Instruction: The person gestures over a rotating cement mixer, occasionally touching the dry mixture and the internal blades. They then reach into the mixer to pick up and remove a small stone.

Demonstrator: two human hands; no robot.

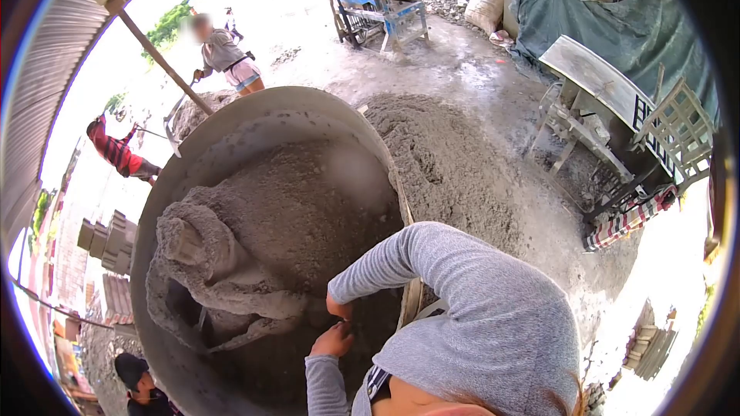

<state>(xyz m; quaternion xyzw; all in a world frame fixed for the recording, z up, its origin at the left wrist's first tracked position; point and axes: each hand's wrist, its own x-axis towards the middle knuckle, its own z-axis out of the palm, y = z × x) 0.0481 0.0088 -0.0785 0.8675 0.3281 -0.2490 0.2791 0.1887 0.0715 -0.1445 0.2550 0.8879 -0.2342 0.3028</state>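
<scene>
My left hand (333,340) and my right hand (339,309) meet close together over the near side of a large round mixer drum (154,208). The fingers of both are curled inward. Something small and dark may be between them, but I cannot make out what. Both arms wear grey sleeves, and the right one reaches across the drum's rim. Below and ahead, grey mix (301,192) lies in the drum. A mortar-caked mixing shaft with arms (202,243) stands in it, left of my hands.
A grey heap (439,162) lies right of the drum. Two people with long-handled tools, one in grey (225,54) and one in red stripes (119,146), stand beyond it. Another person in a black cap (139,385) is at lower left. Stacked blocks (112,239) and a metal-topped table (593,77) stand around.
</scene>
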